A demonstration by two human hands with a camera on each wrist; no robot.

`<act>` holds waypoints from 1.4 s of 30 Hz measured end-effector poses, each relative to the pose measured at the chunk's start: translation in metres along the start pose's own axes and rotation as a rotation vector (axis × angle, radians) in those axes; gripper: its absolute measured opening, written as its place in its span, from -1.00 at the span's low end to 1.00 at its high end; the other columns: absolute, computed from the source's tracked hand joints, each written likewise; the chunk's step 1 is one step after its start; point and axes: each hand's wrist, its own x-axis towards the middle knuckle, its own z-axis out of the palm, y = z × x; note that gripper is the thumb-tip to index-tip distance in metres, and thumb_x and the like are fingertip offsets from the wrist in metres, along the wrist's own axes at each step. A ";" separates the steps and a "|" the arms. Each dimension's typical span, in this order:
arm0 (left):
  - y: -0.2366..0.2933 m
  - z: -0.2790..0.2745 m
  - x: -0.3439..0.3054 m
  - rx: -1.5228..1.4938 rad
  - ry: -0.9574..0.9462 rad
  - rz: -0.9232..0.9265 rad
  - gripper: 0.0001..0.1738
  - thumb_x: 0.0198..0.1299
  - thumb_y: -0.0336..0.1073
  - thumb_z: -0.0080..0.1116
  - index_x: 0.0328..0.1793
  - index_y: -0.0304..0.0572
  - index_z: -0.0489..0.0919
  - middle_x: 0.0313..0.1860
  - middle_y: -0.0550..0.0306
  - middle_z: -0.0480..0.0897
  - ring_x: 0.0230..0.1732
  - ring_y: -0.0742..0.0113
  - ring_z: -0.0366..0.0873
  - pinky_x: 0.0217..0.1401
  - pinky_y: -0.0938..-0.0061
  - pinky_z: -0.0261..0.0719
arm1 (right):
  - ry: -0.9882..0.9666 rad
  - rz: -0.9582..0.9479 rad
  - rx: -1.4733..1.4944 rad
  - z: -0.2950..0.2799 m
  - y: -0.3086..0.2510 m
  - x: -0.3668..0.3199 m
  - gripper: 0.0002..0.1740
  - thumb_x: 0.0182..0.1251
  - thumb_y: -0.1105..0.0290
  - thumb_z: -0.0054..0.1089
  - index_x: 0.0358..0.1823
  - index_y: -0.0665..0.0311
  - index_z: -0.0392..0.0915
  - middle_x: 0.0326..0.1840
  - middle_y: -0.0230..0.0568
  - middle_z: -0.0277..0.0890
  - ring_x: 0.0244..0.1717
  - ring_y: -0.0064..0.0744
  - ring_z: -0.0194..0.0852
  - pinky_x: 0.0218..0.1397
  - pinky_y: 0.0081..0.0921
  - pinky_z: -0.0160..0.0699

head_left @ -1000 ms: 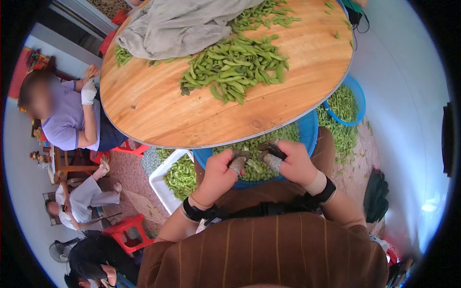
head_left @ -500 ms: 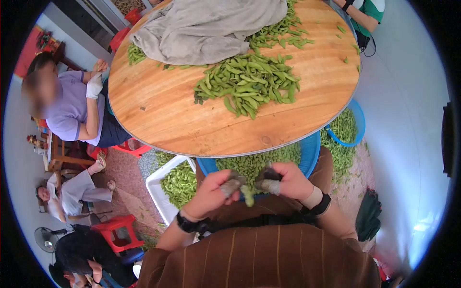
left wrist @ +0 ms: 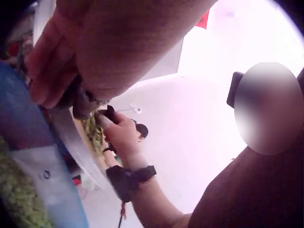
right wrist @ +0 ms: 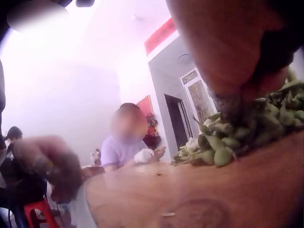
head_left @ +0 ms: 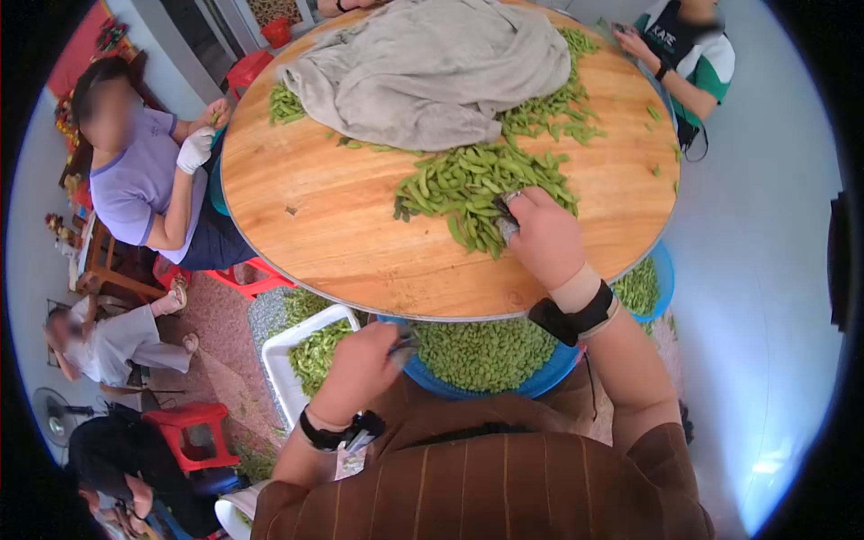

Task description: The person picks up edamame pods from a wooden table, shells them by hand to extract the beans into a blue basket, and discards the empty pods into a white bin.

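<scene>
Green edamame pods [head_left: 450, 184] lie heaped on the round wooden table [head_left: 360, 270]. My right hand [head_left: 544, 238] reaches over the table, its taped thumb and forefinger down among the pods at the heap's near edge. In the right wrist view its fingertips are hidden by the pods, and I cannot tell whether they pinch one. My left hand [head_left: 360, 369] hovers between the white tray [head_left: 274, 360] and the blue basin [head_left: 540, 387], fingers loosely bent, with nothing visible in them. Shelled green beans [head_left: 486, 351] fill the basin below the table edge.
A grey cloth [head_left: 432, 72] covers more pods at the back of the table. Pods fill the white tray, and another blue basket [head_left: 663, 279] stands at the right. A person in purple [head_left: 135, 189] sits at the left; another in green and white [head_left: 693, 63] is at the back right.
Both hands were together over the basin, with a pod between them half a second ago. They have parted: the right moved forward to the heap, the left drew toward the tray.
</scene>
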 end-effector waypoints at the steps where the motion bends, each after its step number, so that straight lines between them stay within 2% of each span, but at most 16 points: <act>1: 0.011 0.002 0.014 -0.112 0.057 0.112 -0.83 0.04 -0.34 0.15 -0.27 -0.25 0.52 -0.36 -0.13 0.56 -0.28 -0.12 0.54 -0.27 0.15 0.51 | 0.003 -0.017 -0.010 -0.002 -0.001 0.003 -0.78 -0.04 0.45 0.20 -0.30 0.29 0.47 -0.35 -0.08 0.41 -0.38 0.08 0.45 -0.34 -0.15 0.47; 5: 0.034 0.009 0.053 -0.327 0.150 0.217 -0.83 0.07 -0.36 0.12 -0.21 -0.25 0.53 -0.38 -0.14 0.56 -0.28 -0.14 0.53 -0.26 0.19 0.51 | 0.022 -0.031 0.052 -0.007 0.005 -0.006 -0.75 -0.06 0.42 0.24 -0.29 0.29 0.48 -0.39 -0.06 0.44 -0.38 0.07 0.47 -0.36 -0.15 0.46; 7: 0.037 0.019 0.069 -0.422 0.140 0.140 -0.79 0.22 -0.42 0.00 -0.05 -0.31 0.54 -0.33 0.00 0.62 -0.40 0.23 0.59 -0.36 0.42 0.53 | 0.031 -0.003 0.078 -0.012 0.000 -0.015 -0.73 -0.05 0.41 0.26 -0.27 0.28 0.49 -0.40 -0.05 0.45 -0.38 0.08 0.48 -0.37 -0.17 0.46; 9: 0.047 0.024 0.086 -0.678 0.122 0.052 -0.81 0.23 -0.41 0.00 -0.08 -0.30 0.53 -0.41 0.01 0.60 -0.42 0.21 0.60 -0.40 0.41 0.53 | -0.024 0.205 0.304 -0.019 -0.019 -0.026 -0.72 -0.02 0.41 0.27 -0.25 0.31 0.49 -0.40 0.02 0.47 -0.34 0.09 0.49 -0.35 -0.19 0.46; 11: 0.054 0.027 0.092 -0.936 0.085 -0.053 -0.83 0.23 -0.39 -0.01 -0.12 -0.30 0.52 -0.49 0.03 0.57 -0.43 0.19 0.61 -0.44 0.40 0.53 | -0.048 0.193 0.381 -0.012 -0.028 -0.046 -0.72 0.00 0.41 0.27 -0.23 0.32 0.49 -0.40 0.03 0.49 -0.34 0.09 0.50 -0.33 -0.20 0.47; 13: 0.060 0.027 0.093 -1.171 -0.097 -0.208 -0.82 0.28 -0.40 -0.05 -0.08 -0.31 0.51 -0.48 0.19 0.55 -0.47 0.46 0.56 -0.52 0.50 0.50 | -0.071 0.187 0.464 -0.007 -0.029 -0.059 -0.73 0.03 0.42 0.26 -0.22 0.33 0.49 -0.39 0.05 0.50 -0.34 0.10 0.50 -0.32 -0.20 0.48; 15: 0.057 0.035 0.091 -1.153 -0.038 -0.198 -0.82 0.31 -0.38 -0.07 -0.06 -0.27 0.51 -0.43 0.22 0.54 -0.47 0.51 0.52 -0.51 0.58 0.47 | -0.060 0.153 0.522 -0.005 -0.030 -0.066 -0.73 0.07 0.43 0.24 -0.19 0.35 0.50 -0.39 0.05 0.51 -0.34 0.09 0.52 -0.29 -0.22 0.49; 16: 0.055 0.037 0.089 -1.134 0.024 -0.186 -0.82 0.34 -0.37 -0.09 -0.05 -0.22 0.51 -0.38 0.25 0.54 -0.46 0.56 0.48 -0.51 0.66 0.44 | -0.034 0.164 0.631 -0.008 -0.032 -0.066 -0.70 0.15 0.45 0.17 -0.06 0.34 0.47 -0.38 -0.03 0.55 -0.46 -0.12 0.56 -0.39 -0.36 0.51; 17: 0.054 0.036 0.086 -1.129 0.017 -0.191 -0.82 0.34 -0.37 -0.09 -0.05 -0.22 0.51 -0.38 0.25 0.54 -0.46 0.56 0.48 -0.51 0.66 0.44 | -0.032 0.172 0.636 -0.016 -0.033 -0.066 -0.70 0.15 0.45 0.17 -0.06 0.34 0.47 -0.38 -0.03 0.55 -0.46 -0.12 0.56 -0.39 -0.36 0.51; 19: 0.055 0.026 0.080 -1.051 -0.063 -0.145 -0.84 0.32 -0.38 -0.06 -0.06 -0.22 0.51 -0.42 0.32 0.49 -0.48 0.60 0.40 -0.48 0.66 0.36 | -0.364 0.470 0.944 -0.033 -0.033 -0.066 -0.64 0.21 0.47 0.09 0.06 0.32 0.40 -0.36 -0.15 0.58 -0.56 -0.39 0.55 -0.50 -0.50 0.50; 26: 0.062 0.025 0.068 -0.913 -0.154 -0.026 -0.86 0.28 -0.43 -0.05 -0.12 -0.19 0.54 -0.46 0.35 0.47 -0.45 0.61 0.35 -0.38 0.68 0.31 | -0.451 0.426 0.975 -0.047 -0.031 -0.077 -0.59 0.19 0.53 0.00 0.12 0.30 0.36 -0.39 -0.27 0.56 -0.61 -0.54 0.50 -0.54 -0.58 0.47; 28: 0.063 0.028 0.067 -0.825 -0.146 0.071 -0.85 0.24 -0.45 -0.04 -0.15 -0.19 0.55 -0.44 0.31 0.53 -0.40 0.55 0.43 -0.33 0.62 0.38 | -0.389 0.284 0.916 -0.044 -0.027 -0.082 -0.56 0.16 0.55 -0.01 0.14 0.29 0.36 -0.40 -0.28 0.54 -0.61 -0.57 0.48 -0.54 -0.61 0.45; 32: 0.059 0.038 0.064 -0.667 -0.061 0.203 -0.84 0.19 -0.47 -0.02 -0.15 -0.22 0.55 -0.37 0.16 0.60 -0.31 0.40 0.53 -0.22 0.51 0.45 | -0.373 0.333 1.053 -0.044 -0.027 -0.089 -0.60 0.18 0.54 -0.04 0.10 0.26 0.38 -0.42 -0.34 0.52 -0.63 -0.63 0.40 -0.59 -0.65 0.37; 34: 0.059 0.038 0.062 -0.429 -0.015 0.221 -0.77 0.10 -0.50 -0.03 -0.11 -0.28 0.55 -0.33 -0.05 0.62 -0.23 0.16 0.59 -0.14 0.42 0.48 | -0.539 0.536 1.189 -0.052 -0.027 -0.089 -0.66 0.22 0.52 -0.10 0.05 0.24 0.38 -0.46 -0.42 0.46 -0.67 -0.68 0.28 -0.64 -0.68 0.26; 37: 0.067 0.032 0.060 -0.494 -0.032 0.171 -0.72 0.05 -0.54 -0.07 -0.09 -0.31 0.54 -0.30 -0.15 0.60 -0.21 0.02 0.58 -0.13 0.38 0.49 | -0.550 0.555 1.294 -0.051 -0.027 -0.092 -0.71 0.27 0.51 -0.17 0.01 0.22 0.38 -0.51 -0.48 0.38 -0.70 -0.72 0.19 -0.68 -0.71 0.17; 42: 0.066 0.033 0.059 -0.505 -0.033 0.159 -0.70 0.02 -0.54 -0.06 -0.09 -0.31 0.54 -0.30 -0.16 0.60 -0.23 -0.01 0.58 -0.16 0.35 0.49 | -0.550 0.563 1.289 -0.053 -0.031 -0.092 -0.72 0.28 0.51 -0.18 0.01 0.22 0.38 -0.52 -0.47 0.37 -0.71 -0.74 0.18 -0.68 -0.72 0.17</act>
